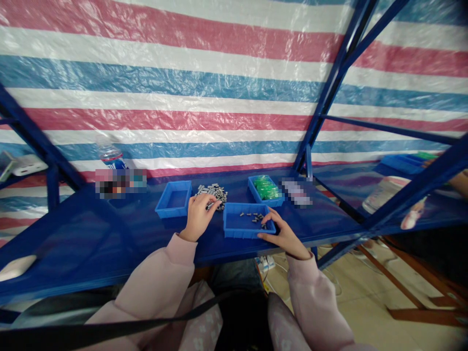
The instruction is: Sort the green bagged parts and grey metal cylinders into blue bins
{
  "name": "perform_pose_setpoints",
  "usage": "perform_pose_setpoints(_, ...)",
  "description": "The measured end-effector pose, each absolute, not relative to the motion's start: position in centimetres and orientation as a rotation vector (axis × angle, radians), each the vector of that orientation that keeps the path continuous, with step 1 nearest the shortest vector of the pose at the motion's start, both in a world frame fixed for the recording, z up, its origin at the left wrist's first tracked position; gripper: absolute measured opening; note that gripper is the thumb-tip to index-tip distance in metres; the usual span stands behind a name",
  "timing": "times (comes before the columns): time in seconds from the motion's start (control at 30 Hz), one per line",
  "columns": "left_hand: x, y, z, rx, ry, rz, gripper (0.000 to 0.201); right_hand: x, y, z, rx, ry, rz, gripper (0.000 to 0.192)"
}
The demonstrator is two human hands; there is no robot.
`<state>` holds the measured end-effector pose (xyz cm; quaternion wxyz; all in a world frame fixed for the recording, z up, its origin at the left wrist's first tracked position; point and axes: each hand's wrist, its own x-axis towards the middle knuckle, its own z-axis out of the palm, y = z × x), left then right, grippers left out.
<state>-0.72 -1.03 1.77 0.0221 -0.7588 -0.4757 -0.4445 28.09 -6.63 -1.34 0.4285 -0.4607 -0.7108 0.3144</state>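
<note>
My left hand (199, 214) is over the near side of a loose pile of small grey metal pieces (214, 189). Its fingers are bent with the thumb close to them, and what lies between them is too small to make out. My right hand (283, 234) grips the right end of a blue plastic tray (234, 229), thumb at the front wall and fingers over the rim inside. Several small screws (256, 217) lie in that tray, mostly toward the right, near my fingertips.
Left of the pile stands another blue tray (174, 200). Behind the screw tray, a blue bin (278, 201) holds green plastic-wrapped items (266, 187). A bottle (111, 156) is at the back left, a white object (17, 268) at the left edge. Blue frame bars (321, 107) rise at right; another person's arm (457, 183) shows beyond.
</note>
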Motion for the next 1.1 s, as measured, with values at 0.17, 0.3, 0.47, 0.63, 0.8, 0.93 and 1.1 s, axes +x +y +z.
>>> perform_pose_setpoints(0.17,-0.1,-1.4,1.9,-2.643,-1.248,-1.565,0.015,28.0,-6.7,-1.3,-1.151,-1.771,0.773,0.033)
perform_pose_setpoints(0.3,0.2,-1.7,1.9,-2.856,-1.112,-1.485,0.014,28.0,-6.7,-1.2,-1.154,-1.763,0.769,0.033)
perform_pose_setpoints(0.47,-0.1,-1.4,1.6,-2.737,-1.230,-1.400,0.016,28.1,-6.7,-1.1,-1.162,-1.765,0.787,0.033)
perform_pose_setpoints(0.63,-0.7,-1.2,1.4,-2.375,-1.665,-0.842,0.016,28.1,-6.7,-1.2,-1.168,-1.788,0.782,0.034)
perform_pose_setpoints(0.8,-1.1,-1.3,1.3,-2.161,-1.866,-0.492,0.024,28.1,-6.7,-1.3,-1.169,-1.792,0.776,0.034)
perform_pose_setpoints(0.93,-1.0,-1.4,1.4,-2.160,-1.884,-0.393,0.023,28.2,-6.7,-1.4,-1.165,-1.794,0.760,0.033)
perform_pose_setpoints(1.1,-0.9,-1.4,1.4,-2.209,-1.874,-0.371,0.022,28.2,-6.7,-1.4,-1.171,-1.791,0.761,0.033)
